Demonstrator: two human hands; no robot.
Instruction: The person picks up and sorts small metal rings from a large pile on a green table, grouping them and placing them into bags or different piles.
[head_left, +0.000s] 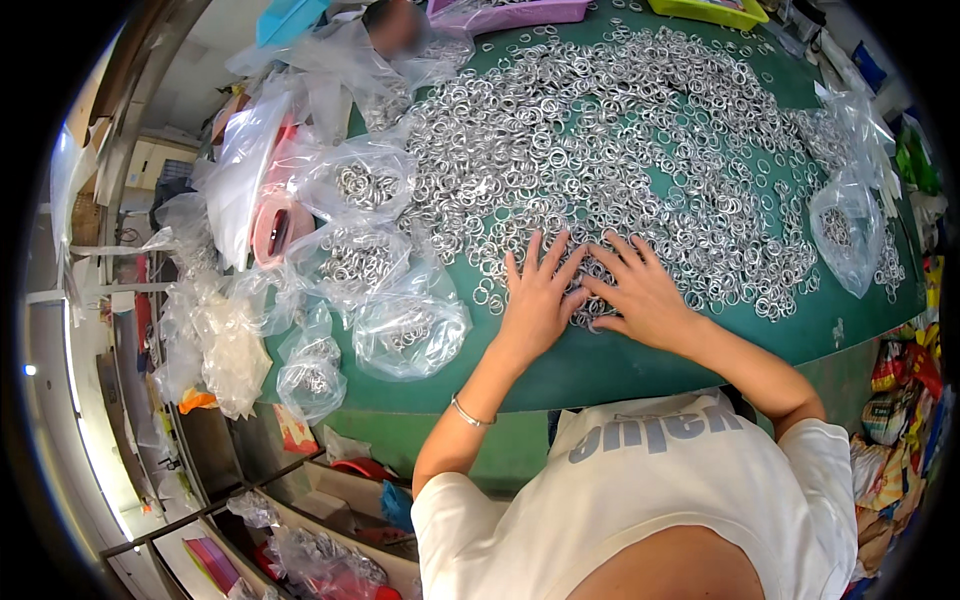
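Hundreds of silvery rings (555,140) lie heaped across the green table (540,378); the left hand (543,295) and right hand (643,295) sit palms down at the pile's near edge, thumbs almost meeting, fingers splayed, neither clenched; large grey lettering (655,435) crosses the white shirt (640,490); colourful packets (893,368) at right bear print too small to read.
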